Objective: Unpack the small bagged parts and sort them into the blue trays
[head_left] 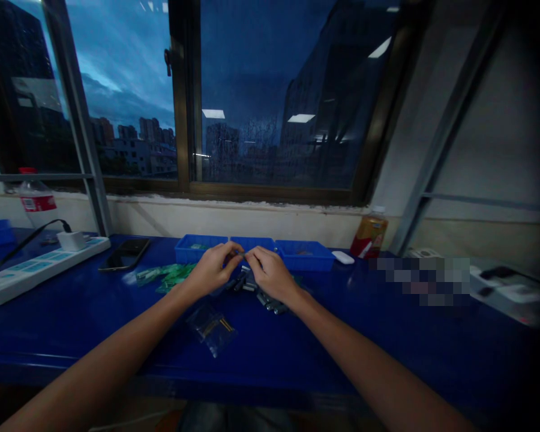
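My left hand [215, 266] and my right hand [270, 272] meet fingertip to fingertip above the blue table, both pinched closed on something too small to make out. Under and beside my right hand lie several grey metallic cylinder pieces [270, 303], partly hidden by it. To the left of my left hand is a heap of green strips [171, 275]. Nearer to me, between my forearms, a clear plastic bag [212, 330] holds thin gold-coloured pins. Just behind my hands stand a left blue bin [198, 241], a middle blue bin [252, 242] and a right blue bin [306, 261].
On the left are a phone [125, 254], a white power strip [45, 270] with a plugged-in charger, and a red-capped bottle [36, 198]. At the back right stand a bottle of amber drink [369, 234] and a small white case [342, 257]. Another power strip [506, 297] lies far right.
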`<state>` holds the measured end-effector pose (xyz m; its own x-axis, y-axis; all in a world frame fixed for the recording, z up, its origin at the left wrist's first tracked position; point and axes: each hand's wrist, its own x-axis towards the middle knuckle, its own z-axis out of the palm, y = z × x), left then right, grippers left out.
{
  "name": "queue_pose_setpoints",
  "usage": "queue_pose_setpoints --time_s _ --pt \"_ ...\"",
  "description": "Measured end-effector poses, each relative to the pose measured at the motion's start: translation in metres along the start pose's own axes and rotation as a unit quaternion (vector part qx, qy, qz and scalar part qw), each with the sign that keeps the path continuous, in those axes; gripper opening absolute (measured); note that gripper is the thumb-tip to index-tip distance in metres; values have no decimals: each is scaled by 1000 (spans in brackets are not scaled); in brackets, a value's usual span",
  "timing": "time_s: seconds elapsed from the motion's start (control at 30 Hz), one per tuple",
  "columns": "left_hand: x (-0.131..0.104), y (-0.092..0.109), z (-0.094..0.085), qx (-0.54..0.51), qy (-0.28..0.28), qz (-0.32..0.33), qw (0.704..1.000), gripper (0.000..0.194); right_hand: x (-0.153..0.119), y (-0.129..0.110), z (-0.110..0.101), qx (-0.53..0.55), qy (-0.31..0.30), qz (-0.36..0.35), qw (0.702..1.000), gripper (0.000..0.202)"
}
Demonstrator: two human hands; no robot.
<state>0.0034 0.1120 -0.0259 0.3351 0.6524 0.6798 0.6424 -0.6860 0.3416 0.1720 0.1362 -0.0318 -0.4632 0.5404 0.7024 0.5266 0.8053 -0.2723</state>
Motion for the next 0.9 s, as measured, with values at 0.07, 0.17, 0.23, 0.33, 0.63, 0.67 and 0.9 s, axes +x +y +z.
queue_pose_setpoints --time_s 0.07,0.17,0.23,0.33,0.63,0.67,0.9 --pt "3 -4 2 7 -5 1 1000 19 0 1 1 -1 2 12 1000 18" --pt "12 -9 4 17 -9 -14 1000 21 3 5 1 -19 6 20 1000 15" --pt "19 -11 5 31 -14 -28 999 25 9 9 1 -44 7 8 999 14" --pt "26 -14 7 38 -6 -31 999 27 16 15 0 -73 10 -9 997 13" --pt "9 -13 17 9 5 30 1000 18 1 13 0 -46 -2 11 999 27" --pt "8 -12 16 14 2 29 999 17 0 12 1 -38 -1 12 999 28" --pt "8 -15 16 77 -7 9 997 21 0 9 3 1 18 11 1000 19"
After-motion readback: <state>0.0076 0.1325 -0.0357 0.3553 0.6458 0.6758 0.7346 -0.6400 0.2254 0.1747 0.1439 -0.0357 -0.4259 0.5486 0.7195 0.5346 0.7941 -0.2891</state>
